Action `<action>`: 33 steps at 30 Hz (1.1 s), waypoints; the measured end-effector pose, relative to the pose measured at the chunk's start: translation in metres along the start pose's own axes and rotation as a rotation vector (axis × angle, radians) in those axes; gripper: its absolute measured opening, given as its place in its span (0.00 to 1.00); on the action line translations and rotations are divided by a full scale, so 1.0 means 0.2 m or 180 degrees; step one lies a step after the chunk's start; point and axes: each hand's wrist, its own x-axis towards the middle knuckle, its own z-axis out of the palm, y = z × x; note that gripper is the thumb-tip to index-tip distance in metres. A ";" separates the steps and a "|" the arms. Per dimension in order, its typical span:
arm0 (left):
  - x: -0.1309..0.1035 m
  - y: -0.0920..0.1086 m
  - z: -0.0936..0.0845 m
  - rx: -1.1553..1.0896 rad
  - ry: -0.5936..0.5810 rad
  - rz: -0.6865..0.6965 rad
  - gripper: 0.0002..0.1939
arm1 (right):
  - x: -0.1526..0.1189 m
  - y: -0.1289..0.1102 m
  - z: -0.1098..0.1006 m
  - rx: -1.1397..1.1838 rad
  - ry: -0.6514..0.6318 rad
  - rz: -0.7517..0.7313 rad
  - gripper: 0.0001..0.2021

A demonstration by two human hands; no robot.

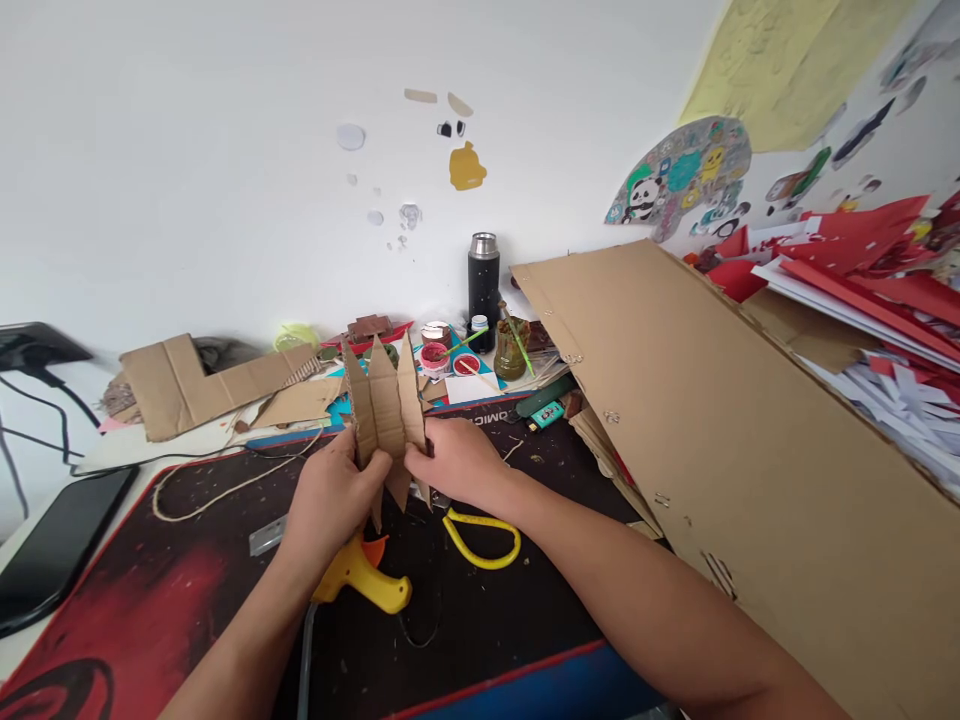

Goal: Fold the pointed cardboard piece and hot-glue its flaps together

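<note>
A creased cardboard piece (386,400) with pointed ends at top and bottom stands upright between my hands, folded into several panels. My left hand (337,490) pinches its left side, thumb across the front. On the right edge my right hand (457,460) is closed, its thumb near the middle. Below my hands lies a yellow glue gun (367,580) with an orange trigger, partly hidden by my left forearm. Scissors with a yellow handle (484,555) rest under my right wrist; their blades are mostly hidden.
A large cardboard sheet (720,420) leans across the right side. Behind are a black bottle (484,285), a jar of murky liquid (511,350) with brushes, and open red paint pots (466,366). A phone (60,540) and an angled cardboard scrap (180,390) lie left, on the table and mat.
</note>
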 end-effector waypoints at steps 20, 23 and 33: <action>-0.03 0.03 -0.02 -0.0150 0.0193 0.0002 0.08 | 0.01 0.01 0.01 0.0327 0.0192 0.0061 0.13; -0.04 0.03 -0.02 -0.0098 0.0232 0.0000 0.09 | 0.00 0.01 0.00 0.0383 0.0231 0.0021 0.13; -0.04 0.04 -0.01 0.0016 0.0198 0.0023 0.08 | 0.01 0.01 0.00 0.0307 0.0191 0.0105 0.12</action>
